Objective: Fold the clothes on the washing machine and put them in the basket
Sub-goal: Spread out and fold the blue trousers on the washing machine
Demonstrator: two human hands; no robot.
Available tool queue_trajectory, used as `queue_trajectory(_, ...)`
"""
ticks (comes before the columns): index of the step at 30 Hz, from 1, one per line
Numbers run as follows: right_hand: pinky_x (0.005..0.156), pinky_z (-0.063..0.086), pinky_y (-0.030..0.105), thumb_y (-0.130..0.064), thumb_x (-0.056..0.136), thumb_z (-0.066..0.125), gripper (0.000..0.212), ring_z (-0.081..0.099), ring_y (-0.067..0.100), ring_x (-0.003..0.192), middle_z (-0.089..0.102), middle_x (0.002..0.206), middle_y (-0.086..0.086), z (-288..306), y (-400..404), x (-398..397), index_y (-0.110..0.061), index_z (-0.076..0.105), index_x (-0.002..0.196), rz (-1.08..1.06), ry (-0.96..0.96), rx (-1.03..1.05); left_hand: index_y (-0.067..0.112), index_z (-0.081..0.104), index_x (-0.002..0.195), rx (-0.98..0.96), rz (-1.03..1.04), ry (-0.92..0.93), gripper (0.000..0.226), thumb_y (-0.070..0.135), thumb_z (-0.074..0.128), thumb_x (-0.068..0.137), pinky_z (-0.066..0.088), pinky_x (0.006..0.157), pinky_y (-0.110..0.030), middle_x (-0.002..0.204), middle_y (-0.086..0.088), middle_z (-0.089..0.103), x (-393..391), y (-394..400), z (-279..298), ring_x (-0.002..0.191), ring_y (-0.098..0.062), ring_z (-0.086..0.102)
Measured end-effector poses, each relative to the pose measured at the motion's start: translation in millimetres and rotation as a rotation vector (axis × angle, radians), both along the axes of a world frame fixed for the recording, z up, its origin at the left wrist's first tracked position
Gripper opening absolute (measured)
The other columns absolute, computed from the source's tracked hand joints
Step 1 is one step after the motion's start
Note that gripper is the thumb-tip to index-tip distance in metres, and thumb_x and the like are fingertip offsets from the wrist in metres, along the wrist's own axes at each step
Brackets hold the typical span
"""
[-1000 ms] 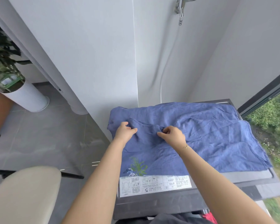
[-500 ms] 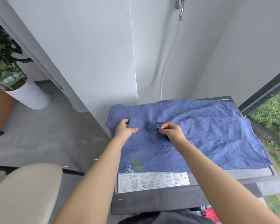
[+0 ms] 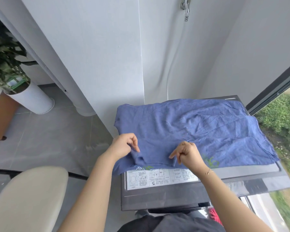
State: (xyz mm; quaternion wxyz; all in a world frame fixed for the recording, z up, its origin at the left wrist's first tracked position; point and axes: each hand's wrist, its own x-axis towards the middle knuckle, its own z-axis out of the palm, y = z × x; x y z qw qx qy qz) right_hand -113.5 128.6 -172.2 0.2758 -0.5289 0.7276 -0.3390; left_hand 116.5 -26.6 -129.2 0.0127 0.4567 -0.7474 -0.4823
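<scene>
Blue, creased cloth, a shirt (image 3: 199,131), lies spread over the top of the dark washing machine (image 3: 166,196), its near edge folded back toward the person. Both hands are on that folded strip, apart from each other: the left hand (image 3: 124,146) pinches its left end, the right hand (image 3: 187,154) pinches its right end, just above the white instruction label (image 3: 161,179). A potted plant (image 3: 5,64) stands on the floor, well to the left

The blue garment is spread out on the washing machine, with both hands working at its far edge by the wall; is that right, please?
Not quite: the head view shows the left hand and right hand at the near edge of the blue garment, by the instruction label. It is indeed spread on the washing machine.
</scene>
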Motion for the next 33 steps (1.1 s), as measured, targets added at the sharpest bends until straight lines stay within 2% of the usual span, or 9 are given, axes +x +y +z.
queue_trajectory(3, 0.076, 0.046, 0.028, -0.002, 0.05, 0.034, 0.036, 0.06, 0.006, 0.072, 0.069, 0.064, -0.014, -4.9, 11.1, 2.7, -0.028, 0.06, 0.045, -0.097, 0.029, -0.023, 0.027, 0.065, 0.089, -0.095, 0.025, -0.113, 0.061, -0.013, 0.027, 0.062, 0.04, 0.076, -0.021, 0.076, 0.015, 0.073, 1.4, 15.0, 2.5, 0.095, -0.009, 0.055)
queue_trajectory(8, 0.066, 0.036, 0.025, 0.008, 0.072, 0.042, 0.033, 0.052, 0.019, 0.081, 0.061, 0.074, -0.004, -0.8, 28.1, 7.8, -0.014, 0.067, 0.07, -0.461, 0.054, 0.083, 0.03, 0.065, 0.108, -0.356, -0.139, -0.129, 0.036, 0.008, 0.064, 0.08, 0.025, 0.084, -0.024, 0.127, 0.017, 0.052, -19.8, 49.4, -10.1, 0.121, -0.01, 0.044)
queue_trajectory(12, 0.06, 0.056, 0.036, -0.001, 0.088, 0.047, 0.018, 0.069, 0.033, 0.07, 0.069, 0.077, 0.014, -1.0, 50.9, 7.3, -0.004, 0.064, 0.083, -0.866, -0.573, 0.17, 0.038, 0.033, 0.146, -0.356, -0.386, -0.242, 0.068, 0.036, 0.064, 0.085, 0.011, 0.115, -0.035, 0.161, 0.011, 0.008, -38.6, 86.1, -38.8, 0.148, -0.011, 0.007)
queue_trajectory(15, 0.047, 0.055, 0.028, -0.012, 0.095, 0.047, 0.029, 0.07, 0.032, 0.058, 0.071, 0.071, 0.023, 0.5, 74.9, 3.5, 0.008, 0.064, 0.086, -0.914, -0.834, 0.325, 0.043, 0.008, 0.151, -0.455, -0.408, -0.298, 0.069, 0.063, 0.033, 0.09, -0.007, 0.118, -0.038, 0.159, 0.015, -0.014, -36.1, 95.8, -60.1, 0.147, -0.009, -0.012)
queue_trajectory(17, 0.049, 0.058, 0.026, -0.013, 0.097, 0.048, 0.029, 0.072, 0.028, 0.059, 0.071, 0.073, 0.023, -0.1, 86.1, 1.5, 0.012, 0.062, 0.091, -1.011, -0.992, 0.233, 0.043, 0.018, 0.149, -0.518, -0.375, -0.287, 0.067, 0.063, 0.016, 0.086, 0.002, 0.118, -0.041, 0.16, 0.014, -0.001, -33.2, 99.0, -63.7, 0.148, -0.01, 0.001)
queue_trajectory(20, 0.067, 0.059, 0.022, -0.006, 0.096, 0.051, 0.027, 0.071, 0.029, 0.079, 0.067, 0.099, 0.026, -1.5, 88.8, -3.8, 0.015, 0.054, 0.113, -1.207, -1.139, -0.069, 0.037, 0.063, 0.124, -0.585, -0.283, -0.26, 0.048, 0.045, 0.032, 0.088, 0.045, 0.098, -0.048, 0.142, 0.007, 0.052, -37.3, 99.4, -59.0, 0.128, -0.018, 0.052)
queue_trajectory(22, 0.072, 0.059, 0.025, -0.008, 0.095, 0.057, 0.031, 0.066, 0.03, 0.097, 0.061, 0.112, 0.023, -0.1, 84.8, -16.0, 0.007, 0.05, 0.121, -1.214, -1.143, -0.162, 0.035, 0.072, 0.109, -0.612, -0.216, -0.22, 0.042, 0.042, 0.037, 0.087, 0.049, 0.088, -0.044, 0.13, 0.007, 0.062, -43.0, 97.7, -57.6, 0.115, -0.021, 0.061)
queue_trajectory(25, 0.072, 0.054, 0.031, -0.015, 0.093, 0.063, 0.018, 0.063, 0.024, 0.096, 0.06, 0.11, 0.012, 0.8, 77.3, -47.4, -0.012, 0.047, 0.102, -1.143, -1.162, -0.187, 0.029, 0.076, 0.101, -0.616, -0.126, -0.123, 0.029, 0.037, 0.052, 0.087, 0.047, 0.087, -0.043, 0.126, 0.005, 0.065, -45.7, 93.4, -58.3, 0.112, -0.025, 0.062)
queue_trajectory(33, 0.08, 0.05, 0.028, -0.002, 0.099, 0.046, 0.037, 0.056, 0.017, 0.103, 0.056, 0.129, 0.007, -7.1, 89.4, -135.2, -0.015, 0.045, 0.134, -1.354, -0.931, -0.354, 0.023, 0.06, 0.13, -0.284, -0.206, -0.144, 0.032, 0.022, 0.05, 0.1, 0.013, 0.118, -0.045, 0.156, 0.001, 0.029, -63.1, 95.8, -52.2, 0.146, -0.018, 0.017)
